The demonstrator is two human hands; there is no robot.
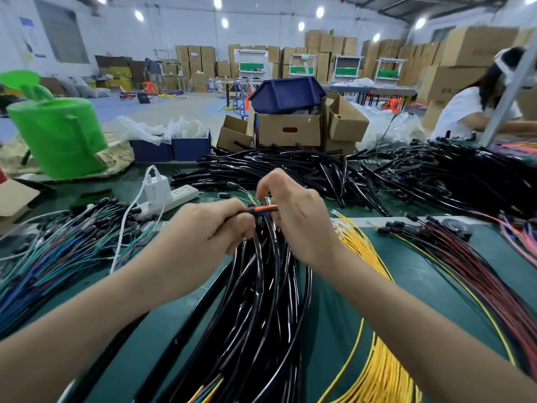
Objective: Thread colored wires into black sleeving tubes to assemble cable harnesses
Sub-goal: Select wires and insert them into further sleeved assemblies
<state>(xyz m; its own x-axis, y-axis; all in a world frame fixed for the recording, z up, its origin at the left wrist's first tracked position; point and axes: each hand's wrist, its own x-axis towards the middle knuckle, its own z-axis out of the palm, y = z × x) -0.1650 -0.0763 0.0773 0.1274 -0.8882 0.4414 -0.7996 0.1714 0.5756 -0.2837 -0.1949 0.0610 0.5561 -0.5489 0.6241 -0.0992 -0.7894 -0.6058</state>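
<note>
Glossy black sleeving tubes [261, 286] bundled mid-frame, trailing to bottom edge; orange-red wire bunch [263, 210] horizontal at their top end.

Body in view: left hand [209, 228], right hand [299, 219], both bare, mid-frame. Bare left forearm [101, 309] at lower left, bare right forearm [421, 312] at lower right.

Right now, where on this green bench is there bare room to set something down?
Bare green mat shows between the glossy black sleeving tubes and the yellow wire bundle, and between that and the red-black wires. Crowded behind and at left.
</note>
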